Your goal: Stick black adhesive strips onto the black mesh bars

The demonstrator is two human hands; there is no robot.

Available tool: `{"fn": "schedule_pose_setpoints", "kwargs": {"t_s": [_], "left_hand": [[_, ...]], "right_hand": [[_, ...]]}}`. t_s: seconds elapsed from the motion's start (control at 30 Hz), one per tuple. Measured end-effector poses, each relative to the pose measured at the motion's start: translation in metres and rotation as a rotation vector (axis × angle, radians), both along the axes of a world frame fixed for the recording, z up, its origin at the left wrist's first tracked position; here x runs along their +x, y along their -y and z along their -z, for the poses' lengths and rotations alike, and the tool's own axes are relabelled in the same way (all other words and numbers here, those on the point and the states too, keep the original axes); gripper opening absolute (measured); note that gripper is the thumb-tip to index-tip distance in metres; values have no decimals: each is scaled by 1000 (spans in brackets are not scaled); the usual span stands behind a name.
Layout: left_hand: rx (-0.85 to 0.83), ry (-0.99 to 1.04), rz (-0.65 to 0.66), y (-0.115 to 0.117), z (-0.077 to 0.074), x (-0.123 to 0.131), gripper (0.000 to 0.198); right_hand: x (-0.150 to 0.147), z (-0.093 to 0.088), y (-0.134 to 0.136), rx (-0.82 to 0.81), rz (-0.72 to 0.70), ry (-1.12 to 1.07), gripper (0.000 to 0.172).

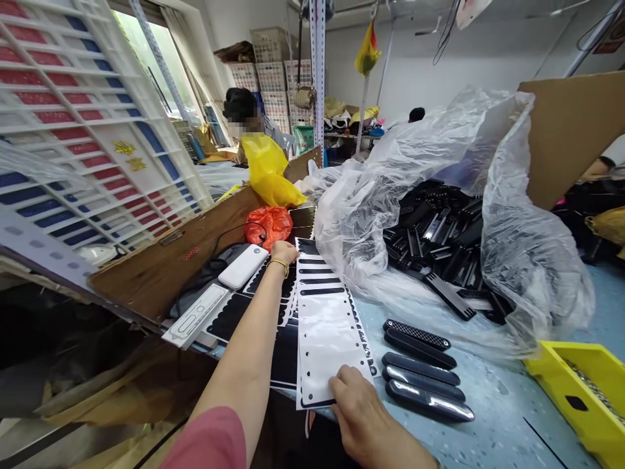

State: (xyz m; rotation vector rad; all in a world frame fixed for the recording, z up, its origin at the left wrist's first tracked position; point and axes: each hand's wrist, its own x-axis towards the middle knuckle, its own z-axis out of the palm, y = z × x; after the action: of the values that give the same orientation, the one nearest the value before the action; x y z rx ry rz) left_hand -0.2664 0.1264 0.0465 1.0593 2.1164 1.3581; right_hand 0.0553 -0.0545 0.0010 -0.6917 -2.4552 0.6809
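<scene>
A long white backing sheet [329, 332] lies lengthwise before me, with several black stick-on strips across its far part. My left hand [283, 253] reaches to its far left edge, the fingers closed on the margin. At the near right corner, my right hand [359, 407] grips the sheet between thumb and curled fingers. Beneath and to the left are more black sheets [234, 316] with scalloped edges. Right of the sheet, several glossy black handle-shaped pieces [424, 391] lie in a row, the farthest one [415, 333] with a crosshatched face.
A clear plastic bag [361, 215] full of black plastic parts [439, 228] spreads behind. A yellow bin [551, 378] with small metal pieces stands right. A white power bank-like box [243, 267], a red bag [268, 227] and a wooden board [141, 280] are left. A person [244, 111] sits beyond.
</scene>
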Motion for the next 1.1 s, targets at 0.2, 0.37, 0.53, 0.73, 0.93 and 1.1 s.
{"fn": "schedule_pose_setpoints", "kwargs": {"t_s": [0.2,0.37,0.53,0.73,0.93,1.1], "left_hand": [[238,279,-62,53,-18,27,20],[448,501,-4,106,-25,75,21],[523,869,59,129,-23,111,32],[533,777,109,137,-15,118,12],[505,608,137,141,-19,122,9],[496,726,150,139,-27,122,7]], "right_hand": [[1,-9,-23,42,16,-98,22],[-43,-49,-79,85,141,-318,14],[-88,-59,-113,56,287,-402,26],[-100,-49,-105,46,291,-378,33],[-99,-62,-109,-18,274,-348,28],[-98,-74,-114,-209,200,-399,19]]}}
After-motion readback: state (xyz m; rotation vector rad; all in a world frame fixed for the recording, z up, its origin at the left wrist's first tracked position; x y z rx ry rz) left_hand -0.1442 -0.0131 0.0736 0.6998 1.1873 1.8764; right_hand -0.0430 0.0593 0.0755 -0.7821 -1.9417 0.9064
